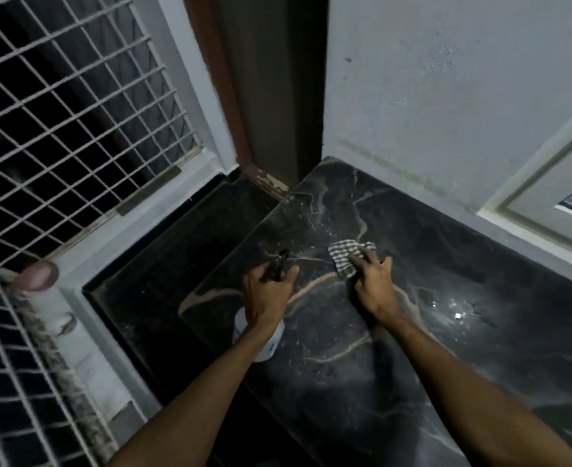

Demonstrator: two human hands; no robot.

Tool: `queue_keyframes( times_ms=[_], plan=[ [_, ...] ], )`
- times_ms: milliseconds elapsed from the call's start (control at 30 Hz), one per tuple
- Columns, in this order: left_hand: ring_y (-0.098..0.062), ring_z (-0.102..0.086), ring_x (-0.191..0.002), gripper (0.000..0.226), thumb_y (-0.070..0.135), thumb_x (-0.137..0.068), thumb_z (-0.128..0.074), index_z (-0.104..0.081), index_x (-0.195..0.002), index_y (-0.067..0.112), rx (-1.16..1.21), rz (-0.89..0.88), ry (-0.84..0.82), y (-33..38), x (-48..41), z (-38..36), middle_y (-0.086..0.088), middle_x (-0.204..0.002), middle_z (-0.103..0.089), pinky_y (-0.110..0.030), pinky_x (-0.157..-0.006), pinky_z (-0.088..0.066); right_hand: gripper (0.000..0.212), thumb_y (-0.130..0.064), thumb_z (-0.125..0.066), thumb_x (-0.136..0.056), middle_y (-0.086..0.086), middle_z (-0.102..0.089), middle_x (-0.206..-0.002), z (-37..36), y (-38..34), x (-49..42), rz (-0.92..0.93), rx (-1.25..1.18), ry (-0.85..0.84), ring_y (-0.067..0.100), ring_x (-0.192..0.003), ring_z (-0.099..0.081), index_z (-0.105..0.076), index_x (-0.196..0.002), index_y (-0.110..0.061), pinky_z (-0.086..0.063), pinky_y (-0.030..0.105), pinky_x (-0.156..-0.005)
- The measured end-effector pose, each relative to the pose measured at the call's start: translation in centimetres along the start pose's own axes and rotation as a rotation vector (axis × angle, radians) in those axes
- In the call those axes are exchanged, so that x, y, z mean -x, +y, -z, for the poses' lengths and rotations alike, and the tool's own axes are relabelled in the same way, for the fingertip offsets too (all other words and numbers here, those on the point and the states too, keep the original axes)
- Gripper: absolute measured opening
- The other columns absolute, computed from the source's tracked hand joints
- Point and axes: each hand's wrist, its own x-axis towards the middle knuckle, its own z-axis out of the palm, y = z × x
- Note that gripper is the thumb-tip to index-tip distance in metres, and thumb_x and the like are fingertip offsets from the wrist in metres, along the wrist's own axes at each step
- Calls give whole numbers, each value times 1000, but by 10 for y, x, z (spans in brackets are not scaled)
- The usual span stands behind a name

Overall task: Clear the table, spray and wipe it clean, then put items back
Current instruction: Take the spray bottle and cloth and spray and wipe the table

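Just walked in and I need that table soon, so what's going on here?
A person is cleaning the dark marble table. Their left hand grips a white spray bottle by its dark trigger head, near the table's left edge. Their right hand presses a checked cloth onto the top. Fine specks dot the surface; I cannot tell whether they are spray or dust.

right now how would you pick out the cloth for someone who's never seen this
Find the black marble tabletop with pale veins against the grey wall. On it the right hand presses a crumpled cloth, checked dark and white. It is the only fabric; the left hand holds a white spray bottle.
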Motion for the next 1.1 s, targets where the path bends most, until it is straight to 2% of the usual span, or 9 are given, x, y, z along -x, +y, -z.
queue_keyframes(
  times_ms=[100,233,367,533,700,833,900,1000,1100],
  plan=[
    [-24,-69,-92,28,41,-80,-82,-79,-80,13,-8,27,30,-16,-8,21,-2,-85,-77,-31,-85,-52,61,0,-54,-74,15,-38,-150,-11,-27,-30,-143,-25,31,43,-114,-38,-58,-133,-14,-29,38,-100],
    [-14,-57,-97,30,46,-86,-74,-80,-85,17,-32,76,43,-31,-20,43,0,-89,-77,-28,-90,-49,60,-6,-53,-76,11,-40,-150,-32,-55,-52,228,128,-76,38,-110,-40,-56,-135,-18,-36,44,-99],
    [-22,-68,-74,38,49,-81,-76,-67,-61,17,-24,48,30,-55,-53,65,5,-62,-68,-39,-74,-57,50,-8,-51,-81,21,-43,-145,-31,-85,-118,-121,57,15,45,-125,-41,-58,-130,-10,-21,52,-111],
    [-18,-63,-58,43,38,-85,-75,-57,-52,17,4,18,66,-63,-68,88,2,-51,-62,-40,-61,-54,65,0,-54,-77,12,-41,-148,-81,-158,-70,385,147,-145,37,-111,-37,-52,-139,-18,-39,45,-101],
    [-14,-60,-52,41,36,-82,-77,-55,-56,15,6,-79,157,-81,-77,112,3,-53,-60,-33,-56,-50,61,-1,-52,-78,14,-40,-148,-87,-185,-81,107,106,-81,40,-110,-39,-54,-137,-17,-32,41,-99],
    [-14,-66,-57,39,43,-83,-74,-61,-58,16,-33,-86,193,-96,-62,129,3,-57,-66,-35,-57,-53,66,-1,-63,-75,15,-43,-150,-108,-202,-16,595,154,-234,36,-104,-42,-54,-138,-16,-45,43,-87],
    [-14,-67,-58,36,40,-83,-76,-66,-61,14,-43,-77,226,-102,-52,134,2,-58,-68,-35,-58,-54,62,-4,-60,-77,11,-42,-151,-107,-203,-17,610,152,-249,37,-107,-43,-56,-137,-19,-43,41,-90],
    [-14,-68,-61,31,37,-84,-77,-71,-65,14,-23,3,249,-111,-32,138,2,-60,-69,-31,-60,-54,56,-9,-57,-78,12,-42,-151,-112,-220,-20,360,111,-183,43,-117,-43,-57,-133,-20,-35,44,-101],
    [-19,-70,-63,25,33,-86,-77,-76,-74,11,-47,-20,280,-120,3,139,-1,-64,-72,-22,-59,-48,54,-1,-53,-74,14,-45,-149,-115,-235,26,712,72,-311,40,-104,-46,-65,-125,-15,-42,43,-93]
  ],
)
